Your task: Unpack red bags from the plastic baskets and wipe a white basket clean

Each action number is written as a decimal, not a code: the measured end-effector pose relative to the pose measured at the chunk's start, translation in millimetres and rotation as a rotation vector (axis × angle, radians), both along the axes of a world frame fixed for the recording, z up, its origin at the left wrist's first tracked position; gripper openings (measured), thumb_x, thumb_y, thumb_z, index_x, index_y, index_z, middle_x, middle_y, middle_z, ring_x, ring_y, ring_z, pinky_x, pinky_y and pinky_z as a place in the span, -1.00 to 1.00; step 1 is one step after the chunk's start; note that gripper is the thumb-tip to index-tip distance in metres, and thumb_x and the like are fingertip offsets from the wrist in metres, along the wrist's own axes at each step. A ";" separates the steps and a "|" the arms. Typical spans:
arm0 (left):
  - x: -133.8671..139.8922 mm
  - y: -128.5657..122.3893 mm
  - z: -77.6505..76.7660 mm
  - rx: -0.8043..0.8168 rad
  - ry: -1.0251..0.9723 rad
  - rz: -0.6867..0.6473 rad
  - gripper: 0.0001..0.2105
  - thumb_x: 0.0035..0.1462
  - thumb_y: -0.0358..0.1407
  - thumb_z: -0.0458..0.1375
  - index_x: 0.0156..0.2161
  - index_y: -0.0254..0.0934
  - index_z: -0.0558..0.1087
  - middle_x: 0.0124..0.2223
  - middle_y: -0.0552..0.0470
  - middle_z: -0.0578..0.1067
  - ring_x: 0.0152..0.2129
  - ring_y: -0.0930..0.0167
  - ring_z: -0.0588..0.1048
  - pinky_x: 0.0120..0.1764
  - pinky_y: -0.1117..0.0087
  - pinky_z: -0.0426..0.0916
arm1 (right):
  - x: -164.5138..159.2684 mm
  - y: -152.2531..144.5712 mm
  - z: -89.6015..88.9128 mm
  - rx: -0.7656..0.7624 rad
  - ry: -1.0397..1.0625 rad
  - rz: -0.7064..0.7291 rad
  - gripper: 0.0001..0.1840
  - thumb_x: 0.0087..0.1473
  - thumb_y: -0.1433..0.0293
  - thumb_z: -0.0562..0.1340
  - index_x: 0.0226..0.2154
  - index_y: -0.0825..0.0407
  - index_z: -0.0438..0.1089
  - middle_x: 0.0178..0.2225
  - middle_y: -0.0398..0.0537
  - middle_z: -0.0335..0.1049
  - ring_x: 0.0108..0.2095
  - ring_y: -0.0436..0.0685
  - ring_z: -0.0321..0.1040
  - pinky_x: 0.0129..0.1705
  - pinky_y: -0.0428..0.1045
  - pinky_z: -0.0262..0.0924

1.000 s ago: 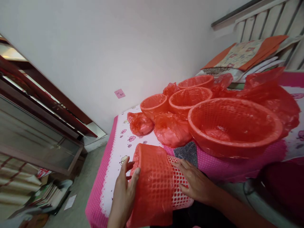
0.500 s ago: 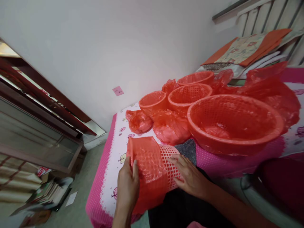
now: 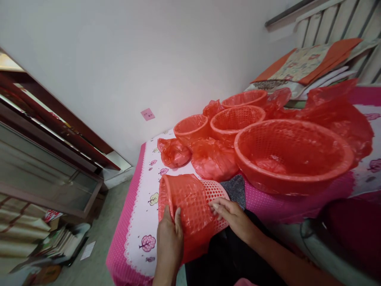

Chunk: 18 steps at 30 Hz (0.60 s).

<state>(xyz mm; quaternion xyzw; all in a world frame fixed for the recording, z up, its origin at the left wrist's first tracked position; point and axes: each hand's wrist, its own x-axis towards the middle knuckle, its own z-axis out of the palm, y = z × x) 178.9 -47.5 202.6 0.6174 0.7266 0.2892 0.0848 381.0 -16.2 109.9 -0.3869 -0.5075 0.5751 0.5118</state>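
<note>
A pink-red mesh plastic basket [image 3: 214, 190] lies tilted on its side at the bed's front edge. A thin red plastic bag [image 3: 188, 196] is stretched over its rim and covers much of the outside; the base end is bare. My left hand [image 3: 170, 238] is closed around the rim, with the bag layer under its fingers and thumb. At the bag's free edge, my right hand [image 3: 232, 216] has its fingers curled and pinched together on the plastic, against the mesh. Bag-wrapped bundles [image 3: 214, 159] lie just beyond the basket.
A large red basket lined with plastic [image 3: 293, 180] stands to the right, with several smaller ones behind it. Folded cloths [image 3: 309, 65] are stacked at the back right. A dark red stool or chair seat [image 3: 351, 234] is at lower right. A wall [image 3: 149, 59] bounds the bed.
The basket has turned slightly, showing more of its rim. My left hand has shifted right and down along it. My right hand's spread fingers have drawn together at the bag's edge.
</note>
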 end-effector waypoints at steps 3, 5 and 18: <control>5.3 -0.7 -3.3 -0.023 0.013 0.009 -0.39 0.33 -0.02 -0.12 0.16 -0.53 0.39 -0.05 -0.48 0.63 -0.10 0.01 0.65 -0.10 0.09 0.50 | -16.6 2.0 -7.7 -0.125 0.223 0.049 -0.43 0.00 -0.13 0.41 -0.33 0.05 0.51 -0.42 -0.11 0.48 -0.39 0.09 0.40 -0.32 -0.03 0.26; 8.6 -1.3 -2.6 -0.044 0.031 0.005 -0.37 0.32 -0.03 -0.14 0.18 -0.59 0.36 -0.01 -0.54 0.62 -0.09 -0.02 0.64 -0.09 0.07 0.49 | -26.0 1.5 -9.8 -0.185 0.352 0.093 -0.44 -0.06 -0.07 0.49 -0.25 0.04 0.53 -0.38 -0.09 0.53 -0.37 0.09 0.45 -0.24 -0.01 0.31; 9.3 -5.5 -1.3 -0.052 0.026 0.000 -0.45 0.37 -0.04 -0.15 0.12 -0.46 0.41 -0.15 -0.40 0.67 -0.27 0.06 0.67 -0.23 0.15 0.48 | -8.4 7.8 -16.0 -0.223 0.323 -0.179 -0.33 -0.11 -0.19 0.44 -0.24 0.06 0.59 -0.32 0.02 0.57 -0.33 0.15 0.46 -0.33 0.00 0.29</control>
